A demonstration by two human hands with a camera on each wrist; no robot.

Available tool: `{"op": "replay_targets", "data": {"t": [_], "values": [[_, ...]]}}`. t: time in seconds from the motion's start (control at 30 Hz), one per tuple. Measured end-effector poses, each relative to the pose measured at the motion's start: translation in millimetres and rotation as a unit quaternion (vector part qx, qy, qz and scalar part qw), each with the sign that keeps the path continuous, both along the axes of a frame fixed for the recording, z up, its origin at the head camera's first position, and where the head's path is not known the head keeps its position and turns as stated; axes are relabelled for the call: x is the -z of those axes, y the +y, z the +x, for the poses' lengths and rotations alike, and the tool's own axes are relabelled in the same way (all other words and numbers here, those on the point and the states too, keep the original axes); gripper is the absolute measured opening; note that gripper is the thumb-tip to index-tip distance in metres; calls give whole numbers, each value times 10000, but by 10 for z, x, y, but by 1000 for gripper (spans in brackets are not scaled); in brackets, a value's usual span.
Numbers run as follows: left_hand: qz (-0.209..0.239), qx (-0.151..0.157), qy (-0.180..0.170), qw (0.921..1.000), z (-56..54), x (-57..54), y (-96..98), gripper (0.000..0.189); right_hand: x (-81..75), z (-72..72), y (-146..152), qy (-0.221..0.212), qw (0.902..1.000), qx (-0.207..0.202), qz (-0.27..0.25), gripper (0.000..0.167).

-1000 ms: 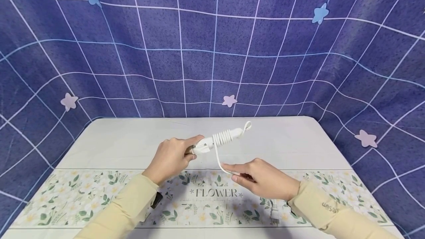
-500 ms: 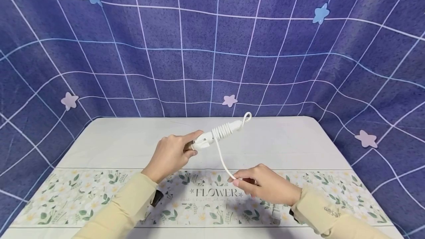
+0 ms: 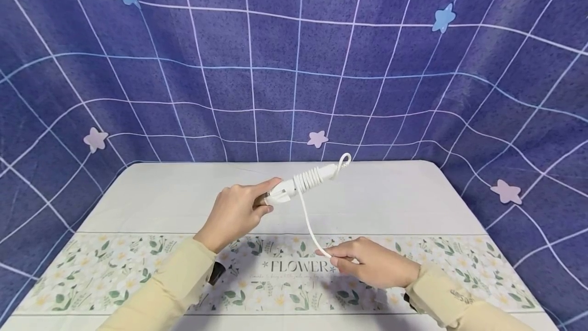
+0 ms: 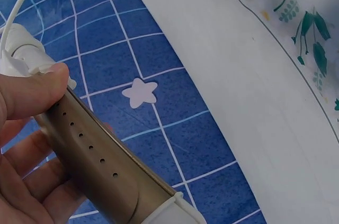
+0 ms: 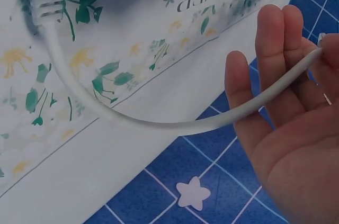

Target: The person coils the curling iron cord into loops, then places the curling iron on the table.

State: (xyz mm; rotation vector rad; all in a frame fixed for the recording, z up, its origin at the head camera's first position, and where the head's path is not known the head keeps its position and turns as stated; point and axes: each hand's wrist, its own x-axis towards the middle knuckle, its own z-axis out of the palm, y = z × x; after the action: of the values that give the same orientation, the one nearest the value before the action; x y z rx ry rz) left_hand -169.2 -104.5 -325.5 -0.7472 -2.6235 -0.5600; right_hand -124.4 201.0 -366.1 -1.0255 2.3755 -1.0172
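My left hand [image 3: 263, 199] grips a slim hair-styling tool by its gold barrel [image 4: 98, 158], thumb on top, holding it above the table. Its white handle [image 3: 294, 187] points right and away, with white cord coils [image 3: 312, 179] wound round it and a small loop [image 3: 344, 159] at the end. A free length of cord [image 3: 309, 221] runs down to my right hand [image 3: 334, 258], which pinches it low over the floral strip. In the right wrist view the cord [image 5: 159, 124] crosses my fingers [image 5: 275, 60] and curves to the plug [image 5: 39, 2] lying on the table.
The white table [image 3: 184, 195] has a floral runner [image 3: 115, 269] printed "FLOWER" along its near side. A blue grid-pattern cloth with stars [image 3: 294, 65] hangs behind and around the table. A dark wrist strap [image 3: 217, 275] shows under my left sleeve.
My right hand has closed on the cord and drawn it down toward the near edge. The left hand has raised and tilted the tool slightly, so the loop sits higher.
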Motion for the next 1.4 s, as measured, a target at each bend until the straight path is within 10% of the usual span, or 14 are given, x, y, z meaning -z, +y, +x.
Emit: {"op": "replay_targets", "data": {"t": [0.67, 1.03, 1.4], "values": [[176, 994, -551, 9934, 58, -25, 59, 61, 214, -532, 35, 752, 9933, 576, 655, 35], [-61, 1839, -1061, 9772, 94, -14, 80, 61, 115, -849, 43, 1829, 9804, 515, 512, 23], [-625, 2355, -790, 9666, 137, 44, 97, 56, -202, -905, 0, 1580, 9798, 896, 833, 29]]}}
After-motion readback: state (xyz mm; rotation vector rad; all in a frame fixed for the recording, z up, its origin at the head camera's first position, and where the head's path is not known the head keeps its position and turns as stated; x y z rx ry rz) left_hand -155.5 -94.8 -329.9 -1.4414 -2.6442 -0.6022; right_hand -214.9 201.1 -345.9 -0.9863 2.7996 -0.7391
